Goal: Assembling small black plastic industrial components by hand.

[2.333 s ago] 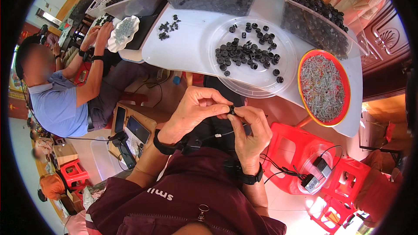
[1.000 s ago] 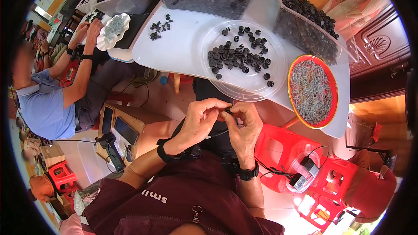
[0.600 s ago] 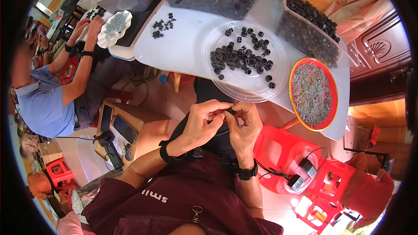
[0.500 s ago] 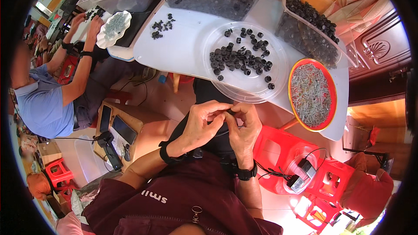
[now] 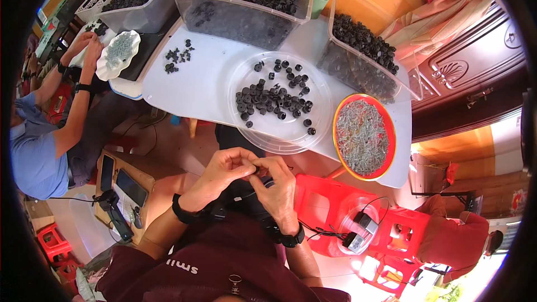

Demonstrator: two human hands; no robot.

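Observation:
Over my lap, just off the table's near edge, my two hands meet fingertip to fingertip. Between them is a small black round part (image 5: 256, 170), mostly covered by fingers. My left hand (image 5: 222, 174) pinches it from one side and my right hand (image 5: 277, 191) from the other. Nearest to them on the table is a clear round plastic lid (image 5: 246, 135) with many loose black cylindrical parts (image 5: 268, 99) on it. To its right stands a red bowl with a yellow rim (image 5: 392, 144), filled with small silvery screw-like pieces (image 5: 362, 137).
Clear bins (image 5: 235, 27) of black parts line the table's back, another bin (image 5: 358, 70) at right. A small pile of black parts (image 5: 178, 56) lies left. A co-worker in blue (image 5: 39, 151) works beside a white scalloped dish (image 5: 107, 70). Red stools (image 5: 319, 207) stand at right.
The whole view has shifted, so the table and bins sit further left in the picture. My hands stay together on the black part, with slightly changed finger positions.

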